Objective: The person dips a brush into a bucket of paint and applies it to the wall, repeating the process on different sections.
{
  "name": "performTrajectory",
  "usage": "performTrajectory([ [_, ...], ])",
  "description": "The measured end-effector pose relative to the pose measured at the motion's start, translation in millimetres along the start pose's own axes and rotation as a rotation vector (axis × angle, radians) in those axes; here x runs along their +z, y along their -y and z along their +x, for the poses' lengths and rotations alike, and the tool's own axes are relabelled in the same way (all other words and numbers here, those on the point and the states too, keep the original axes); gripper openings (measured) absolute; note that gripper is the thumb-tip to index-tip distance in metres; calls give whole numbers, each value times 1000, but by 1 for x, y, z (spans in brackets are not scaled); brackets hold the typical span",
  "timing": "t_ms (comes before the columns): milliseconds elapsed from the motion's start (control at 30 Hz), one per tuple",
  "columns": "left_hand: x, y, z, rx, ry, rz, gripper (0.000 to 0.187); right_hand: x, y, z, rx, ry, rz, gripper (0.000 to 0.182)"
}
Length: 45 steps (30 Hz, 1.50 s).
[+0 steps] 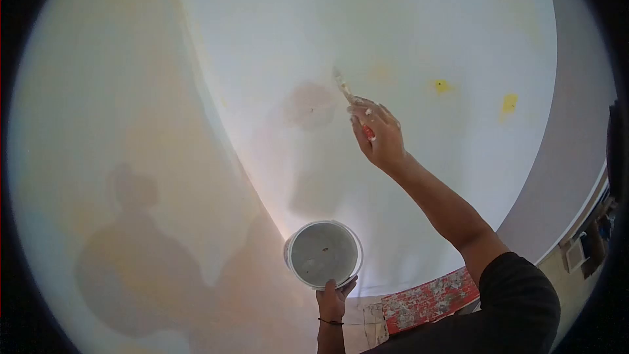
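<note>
My right hand (379, 130) is raised against the pale wall (406, 26), closed around a paintbrush (343, 86). The brush's light tip points up and left at the wall surface, and a bit of red handle shows at my palm. White smears mark the fingers. Lower down, my left hand (335, 297) grips the near rim of a round white bucket (360, 259), thumb over the edge. Greyish-white liquid (324, 255) with a few dark specks is inside the bucket.
Two yellow patches (441, 86) (510, 103) mark the wall to the right. A wall corner (219, 118) runs down the left, with shadows on both sides. Below me is a worn, paint-spattered red plank (429, 299). Some items (593, 242) lie at far right.
</note>
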<state>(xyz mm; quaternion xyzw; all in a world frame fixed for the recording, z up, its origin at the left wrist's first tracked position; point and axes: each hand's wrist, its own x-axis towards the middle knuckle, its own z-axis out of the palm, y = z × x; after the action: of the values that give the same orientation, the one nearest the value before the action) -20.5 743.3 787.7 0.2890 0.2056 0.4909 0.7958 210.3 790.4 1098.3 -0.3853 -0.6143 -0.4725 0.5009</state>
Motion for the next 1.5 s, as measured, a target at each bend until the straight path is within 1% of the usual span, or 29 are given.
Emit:
performTrajectory([
  [33, 2, -5, -1, -19, 23, -7, 51, -1, 4, 8, -52, 90, -70, 21],
  [67, 5, -8, -3, -37, 46, -17, 52, -3, 7, 15, -54, 98, -66, 21],
  [133, 11, -19, -9, -40, 55, -12, 52, -3, 14, 30, -141, 250, -159, 29],
  [167, 11, -20, -10, -42, 64, -1, 51, 0, 10, 31, -150, 259, -152, 29],
  [233, 0, -10, -8, -47, 50, -5, 51, 4, -6, 23, -240, 354, -268, 37],
  [300, -5, -4, -2, -57, 51, -8, 51, 4, -13, 18, -273, 415, -342, 38],
  [367, -3, -6, 1, -51, 29, 12, 51, 1, -20, 14, -386, 482, -433, 35],
  [400, -4, -6, 2, -58, 28, 11, 51, 2, -21, 6, -385, 489, -435, 35],
  [500, -5, -5, 3, -91, 38, 12, 51, 7, -20, -34, -432, 632, -457, 33],
  [567, -3, -8, 2, -100, 26, 33, 50, 6, -12, -52, -475, 749, -367, 31],
  [600, -1, -10, 1, -104, 22, 36, 50, 4, -6, -57, -470, 751, -364, 31],
  [667, 4, -18, -1, -134, 14, 54, 49, 0, 1, -58, -265, 942, -199, 30],
  [700, 5, -19, -1, -136, 11, 57, 49, 1, 0, -56, -262, 942, -197, 30],
  [767, 6, -19, -2, -119, 16, 56, 49, 3, -8, -44, -149, 1003, -196, 27],
  [800, 8, -21, -3, -118, 16, 59, 49, 3, -6, -23, -11, 1031, -160, 23],
  [833, 10, -23, -4, -123, 15, 72, 49, 2, -8, -5, -11, 1032, -161, 23],
  [900, 11, -24, -3, -139, 10, 85, 49, 3, -17, 27, 71, 927, -160, 18],
  [967, 9, -21, -2, -128, 3, 61, 48, -1, -20, 65, 104, 876, -179, 16],
  [1000, 6, -18, -1, -131, 1, 57, 48, -1, -24, 77, 102, 881, -180, 16],
  [1067, 1, -13, 2, -115, 11, 33, 48, 0, -28, 91, -32, 653, -234, 17],
  [1100, 0, -12, 2, -116, 10, 29, 48, 0, -27, 89, -35, 656, -234, 17],
  [1167, 1, -13, 2, -118, 19, 30, 48, 3, -29, 82, -139, 566, -346, 25],
  [1200, 2, -14, 1, -119, 19, 25, 48, 5, -30, 73, -143, 570, -346, 25],
  [1267, 2, -15, 1, -139, 2, 34, 49, 11, -33, 41, -410, 614, -535, 29],
  [1300, 2, -16, 1, -138, 4, 32, 49, 14, -33, 21, -498, 631, -581, 31],
  [1333, 2, -17, 1, -152, -1, 30, 49, 11, -22, 8, -496, 769, -591, 32],
  [1400, 2, -17, 3, -170, -10, 31, 49, 14, -15, -20, -495, 892, -432, 31],
  [1433, 0, -16, 3, -169, 8, 35, 49, 9, -8, -28, -459, 962, -404, 26],
  [1500, 0, -15, 6, -158, 31, 37, 49, 7, 2, -25, -111, 1120, -194, 25],
])
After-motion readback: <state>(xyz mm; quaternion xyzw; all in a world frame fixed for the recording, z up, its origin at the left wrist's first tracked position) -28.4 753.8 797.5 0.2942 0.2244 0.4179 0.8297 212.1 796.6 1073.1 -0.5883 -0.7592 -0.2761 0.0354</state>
